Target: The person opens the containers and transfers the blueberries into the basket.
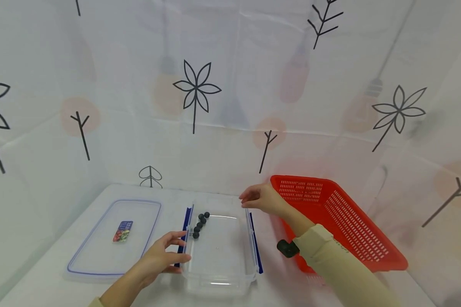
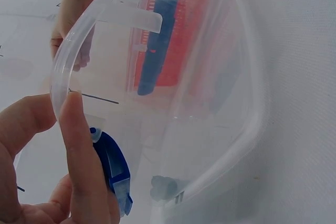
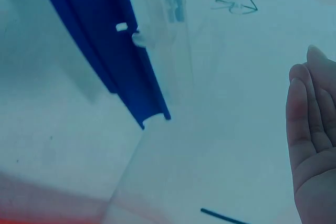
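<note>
A clear plastic box (image 1: pixel 217 251), with blue side latches folded outward, stands in the middle of the table. Several small, dark, round balls that look like blueberries (image 1: pixel 199 226) lie in a line along its left inner side. My left hand (image 1: pixel 159 258) holds the box's left rim; in the left wrist view its thumb and a finger (image 2: pixel 79 145) are at the clear edge beside a blue latch (image 2: pixel 114 169). Over the box's far right corner hovers my right hand (image 1: pixel 265 199), its fingers (image 3: pixel 300 119) fairly straight and close together, with nothing visible in them.
On the left a clear lid (image 1: pixel 96 251) with a blue seal lies flat, bearing a small printed label (image 1: pixel 123 231). A red slotted basket (image 1: pixel 342 221) stands tilted at the right, beside the right forearm. Behind the table hangs a patterned white curtain (image 1: pixel 230 85).
</note>
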`<state>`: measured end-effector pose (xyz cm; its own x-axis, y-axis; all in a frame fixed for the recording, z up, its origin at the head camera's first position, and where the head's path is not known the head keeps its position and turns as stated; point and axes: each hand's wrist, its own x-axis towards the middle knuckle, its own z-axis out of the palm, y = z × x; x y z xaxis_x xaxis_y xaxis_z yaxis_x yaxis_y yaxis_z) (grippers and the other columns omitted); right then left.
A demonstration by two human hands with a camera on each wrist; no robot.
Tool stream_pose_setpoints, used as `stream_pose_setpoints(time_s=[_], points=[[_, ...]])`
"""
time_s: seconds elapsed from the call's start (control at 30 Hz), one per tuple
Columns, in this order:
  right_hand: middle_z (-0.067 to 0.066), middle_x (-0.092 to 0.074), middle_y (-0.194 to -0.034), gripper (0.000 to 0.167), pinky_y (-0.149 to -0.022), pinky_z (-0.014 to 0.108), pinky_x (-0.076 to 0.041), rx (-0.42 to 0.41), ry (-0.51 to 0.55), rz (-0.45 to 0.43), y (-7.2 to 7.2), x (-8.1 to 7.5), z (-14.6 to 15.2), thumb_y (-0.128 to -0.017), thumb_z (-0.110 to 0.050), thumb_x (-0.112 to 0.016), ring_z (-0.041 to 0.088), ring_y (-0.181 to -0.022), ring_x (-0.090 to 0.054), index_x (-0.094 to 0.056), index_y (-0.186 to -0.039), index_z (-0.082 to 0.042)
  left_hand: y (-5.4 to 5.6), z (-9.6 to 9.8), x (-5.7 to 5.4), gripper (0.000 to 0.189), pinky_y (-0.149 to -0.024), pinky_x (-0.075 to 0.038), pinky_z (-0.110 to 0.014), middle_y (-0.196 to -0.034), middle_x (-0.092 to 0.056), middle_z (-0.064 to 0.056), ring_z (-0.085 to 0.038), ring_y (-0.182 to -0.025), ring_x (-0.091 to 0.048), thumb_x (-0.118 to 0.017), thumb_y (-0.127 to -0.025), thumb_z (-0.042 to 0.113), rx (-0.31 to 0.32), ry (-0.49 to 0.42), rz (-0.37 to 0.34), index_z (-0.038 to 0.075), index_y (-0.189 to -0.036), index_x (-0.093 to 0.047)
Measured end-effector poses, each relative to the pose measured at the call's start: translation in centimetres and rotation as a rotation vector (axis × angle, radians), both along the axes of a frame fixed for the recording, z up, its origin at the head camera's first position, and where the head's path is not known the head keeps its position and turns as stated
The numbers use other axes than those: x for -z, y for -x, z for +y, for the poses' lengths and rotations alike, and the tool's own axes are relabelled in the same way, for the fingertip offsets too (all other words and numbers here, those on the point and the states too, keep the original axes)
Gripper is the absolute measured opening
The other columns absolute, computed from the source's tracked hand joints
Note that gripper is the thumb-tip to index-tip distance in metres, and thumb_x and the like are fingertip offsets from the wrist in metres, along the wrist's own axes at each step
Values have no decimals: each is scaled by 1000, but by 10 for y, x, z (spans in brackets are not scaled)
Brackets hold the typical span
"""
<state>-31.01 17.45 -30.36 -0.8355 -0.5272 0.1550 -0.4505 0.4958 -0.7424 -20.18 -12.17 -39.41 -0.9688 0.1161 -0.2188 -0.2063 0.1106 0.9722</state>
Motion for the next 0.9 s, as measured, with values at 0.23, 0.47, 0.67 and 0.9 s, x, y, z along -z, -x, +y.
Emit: stream_pose_setpoints(time_s=[0.23,0.47,0.67,0.9], points=[[1,-67,-88,14,-75,27,-54,-25,-7,30,1,5,-18,-83,-9,-70,16,-81,-64,-69,-98,-8,0,1,0,66,-62,-56,-37,-118,-46,-15,-24,-76,-55,-75,-75,3,-11,13,4,4,-133,-43],[2,-67,-88,15,-76,27,-54,-72,16,-4,0,10,-37,-84,-10,-69,16,-81,-64,-69,-99,-8,-1,2,-1,66,-61,-56,-37,-117,-47,-15,-23,-74,-55,-76,-75,3,-21,16,4,4,-133,-44],[1,-67,-87,14,-77,26,-54,-95,17,-8,0,16,-52,-84,-8,-69,15,-80,-64,-69,-98,-6,0,3,-1,66,-62,-56,-36,-118,-46,-16,-23,-72,-56,-76,-75,3,-22,18,-9,5,-133,-44],[6,-66,-87,14,-75,25,-54,-99,25,-36,-9,12,-72,-83,-3,-68,18,-79,-64,-68,-97,-2,0,3,0,66,-63,-57,-36,-119,-46,-16,-23,-73,-56,-77,-75,6,-22,28,-10,5,-132,-44]])
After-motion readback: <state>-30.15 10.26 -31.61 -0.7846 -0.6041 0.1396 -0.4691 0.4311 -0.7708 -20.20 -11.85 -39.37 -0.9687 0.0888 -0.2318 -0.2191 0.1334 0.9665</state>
